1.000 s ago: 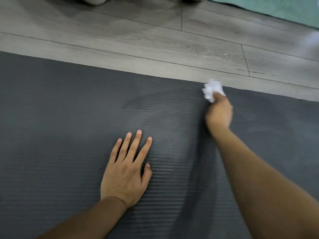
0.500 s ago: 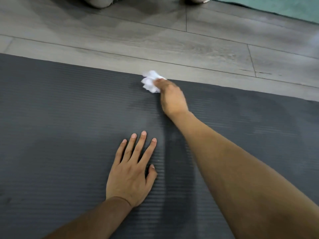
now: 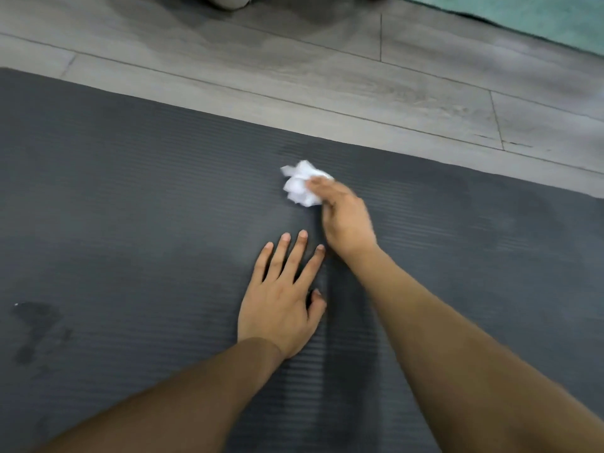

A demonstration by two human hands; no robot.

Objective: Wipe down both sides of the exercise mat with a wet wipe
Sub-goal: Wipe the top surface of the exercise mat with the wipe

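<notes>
A dark grey ribbed exercise mat lies flat on the floor and fills most of the view. My right hand is shut on a crumpled white wet wipe and presses it on the mat a little inside the far edge. My left hand lies flat on the mat with its fingers spread, just below and left of the right hand. Darker damp patches show on the mat at the lower left.
Grey wood-look floor planks run beyond the mat's far edge. A teal rug fills the top right corner. Part of a pale rounded object shows at the top edge.
My right hand swept the wipe leftward along the mat's far edge, then drew it back toward me, away from the edge. The left hand stayed flat on the mat.
</notes>
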